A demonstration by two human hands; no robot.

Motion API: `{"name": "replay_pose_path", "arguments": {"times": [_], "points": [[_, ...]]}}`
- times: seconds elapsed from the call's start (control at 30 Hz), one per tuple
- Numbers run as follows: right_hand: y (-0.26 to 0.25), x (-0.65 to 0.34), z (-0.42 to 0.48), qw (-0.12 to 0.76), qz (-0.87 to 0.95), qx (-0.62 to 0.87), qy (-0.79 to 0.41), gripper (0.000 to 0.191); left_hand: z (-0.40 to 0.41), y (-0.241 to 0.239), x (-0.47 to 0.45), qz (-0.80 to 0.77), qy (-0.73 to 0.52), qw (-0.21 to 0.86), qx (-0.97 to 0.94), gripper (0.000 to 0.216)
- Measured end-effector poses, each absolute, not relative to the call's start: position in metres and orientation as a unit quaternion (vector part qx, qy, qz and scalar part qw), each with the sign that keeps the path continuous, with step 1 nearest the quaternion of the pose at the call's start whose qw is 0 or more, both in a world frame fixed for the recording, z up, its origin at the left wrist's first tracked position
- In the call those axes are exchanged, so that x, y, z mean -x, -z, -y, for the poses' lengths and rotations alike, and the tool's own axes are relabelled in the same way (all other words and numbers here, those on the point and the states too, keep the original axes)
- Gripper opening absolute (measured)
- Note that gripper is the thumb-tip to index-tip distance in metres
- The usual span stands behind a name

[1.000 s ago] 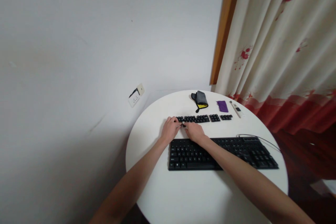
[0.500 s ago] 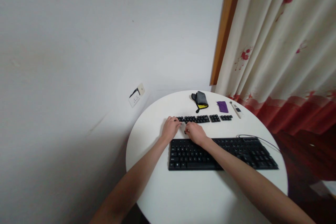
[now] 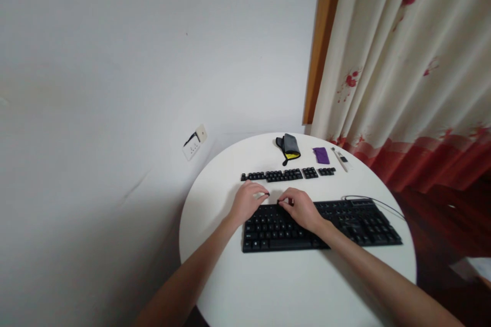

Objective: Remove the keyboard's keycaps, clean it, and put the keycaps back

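A black keyboard (image 3: 345, 219) lies across the round white table (image 3: 291, 286). Behind it stands a row of loose black keycaps (image 3: 286, 175) in three groups. My left hand (image 3: 246, 203) hovers at the keyboard's far left corner, fingers curled, with a small dark piece pinched at its fingertips. My right hand (image 3: 304, 209) rests over the keyboard's upper left keys. Its thumb and forefinger are pinched together, and what they hold is hidden.
At the table's back lie a grey and yellow pouch (image 3: 288, 146), a purple cloth (image 3: 321, 155) and a thin white tool (image 3: 339, 159). The keyboard's cable (image 3: 374, 200) trails right. A wall socket (image 3: 194, 142) is on the left wall, a curtain (image 3: 406, 76) on the right.
Both hands have drawn back from the keycap row toward me and now sit over the keyboard's upper left. The camera has tipped slightly.
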State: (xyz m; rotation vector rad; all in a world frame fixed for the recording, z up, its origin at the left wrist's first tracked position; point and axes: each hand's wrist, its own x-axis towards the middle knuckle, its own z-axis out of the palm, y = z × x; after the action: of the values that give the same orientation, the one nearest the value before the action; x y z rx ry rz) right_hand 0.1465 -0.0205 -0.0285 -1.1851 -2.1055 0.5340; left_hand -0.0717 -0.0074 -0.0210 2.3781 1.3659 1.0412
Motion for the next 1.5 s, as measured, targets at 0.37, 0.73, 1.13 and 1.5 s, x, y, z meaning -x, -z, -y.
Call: {"name": "replay_pose_path", "arguments": {"times": [0.37, 0.73, 1.13, 1.5], "points": [[0.035, -0.154, 0.054, 0.311, 0.819, 0.416, -0.244, 0.01, 0.058, 0.019, 0.054, -0.415, -0.245, 0.17, -0.86, 0.011], [0.023, -0.155, 0.058, 0.228, 0.874, 0.39, -0.18, 0.017, 0.073, 0.013, 0.052, -0.412, -0.183, 0.11, -0.886, 0.021], [0.009, -0.155, 0.065, 0.177, 0.883, 0.411, -0.143, 0.027, 0.09, 0.017, 0.049, -0.434, -0.17, 0.091, -0.88, 0.021], [0.02, -0.146, 0.041, 0.218, 0.821, 0.51, -0.134, 0.026, -0.023, 0.029, 0.058, -0.52, -0.284, 0.029, -0.805, 0.022]]}}
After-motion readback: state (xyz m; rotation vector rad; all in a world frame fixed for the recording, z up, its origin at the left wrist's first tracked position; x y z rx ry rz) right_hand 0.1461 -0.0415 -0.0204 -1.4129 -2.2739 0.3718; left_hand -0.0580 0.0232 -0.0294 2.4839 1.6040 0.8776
